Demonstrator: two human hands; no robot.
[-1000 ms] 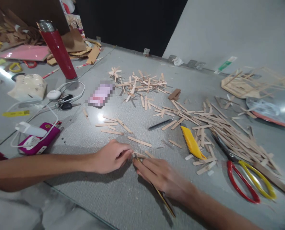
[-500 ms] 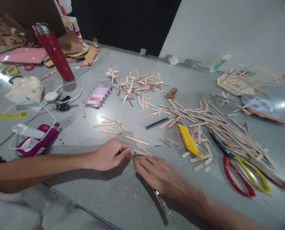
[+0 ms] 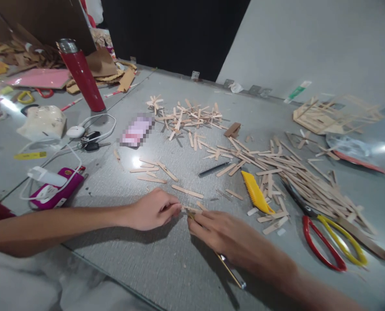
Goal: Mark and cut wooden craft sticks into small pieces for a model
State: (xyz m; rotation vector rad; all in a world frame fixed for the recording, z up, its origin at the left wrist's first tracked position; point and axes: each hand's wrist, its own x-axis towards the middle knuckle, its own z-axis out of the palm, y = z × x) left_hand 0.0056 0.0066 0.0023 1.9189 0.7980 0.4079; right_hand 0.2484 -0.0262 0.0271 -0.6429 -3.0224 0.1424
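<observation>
My left hand (image 3: 156, 209) is closed, its thumb and forefinger pinching the end of a wooden craft stick (image 3: 190, 209) just above the table. My right hand (image 3: 220, 235) wraps around a slim metal utility knife (image 3: 231, 273), whose rear end sticks out below the palm. The knife's front end is at the stick, close to my left fingertips; the blade itself is too small to make out. Another craft stick (image 3: 187, 191) lies flat just beyond my hands, and several more loose sticks (image 3: 152, 179) are to its left.
A large pile of craft sticks (image 3: 309, 181) spreads on the right, with scissors (image 3: 325, 237), a yellow serrated scraper (image 3: 257, 192) and a dark pen (image 3: 215, 168) around it. Leftward are a red bottle (image 3: 82, 80), keys (image 3: 90, 141), a blurred-out phone (image 3: 137, 129) and a purple case (image 3: 56, 189).
My right hand has shifted slightly rightward with the knife, and the knife's rear end has swung right and up. The left hand keeps its pinch. The whole view has moved a little.
</observation>
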